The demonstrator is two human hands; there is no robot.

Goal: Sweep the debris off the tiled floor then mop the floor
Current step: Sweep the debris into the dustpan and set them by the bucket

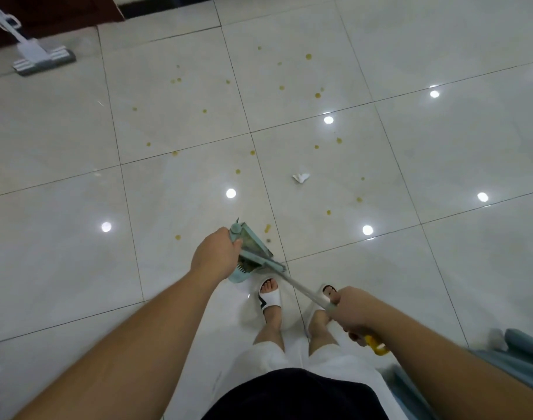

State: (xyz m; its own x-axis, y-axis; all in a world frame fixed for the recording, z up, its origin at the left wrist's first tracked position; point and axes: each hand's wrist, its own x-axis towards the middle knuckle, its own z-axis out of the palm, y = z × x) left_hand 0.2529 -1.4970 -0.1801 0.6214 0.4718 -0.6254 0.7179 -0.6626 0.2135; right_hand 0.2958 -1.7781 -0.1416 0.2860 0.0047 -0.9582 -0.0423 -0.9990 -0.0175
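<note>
The left grip [213,256] is grasping the dustpan [247,253] handle, while the right grip [354,310] is clasping the broom [298,286] pole, both just ahead of the sandalled feet. Yellow spots [308,57] and a paper scrap [300,177] are lying on the floor [62,140] further ahead. A mop [44,59] is resting near the far left corner.

Broom [277,268]: silver pole, yellow end, head at a pale green dustpan [244,268], lower centre. Debris: yellowish spots [308,57] scattered across the glossy tiled floor [441,147], centre to upper right; crumpled white paper scrap [300,177] right of centre. Mop [44,59]: flat grey-white head on the floor, upper left, handle angled off-frame.
</note>
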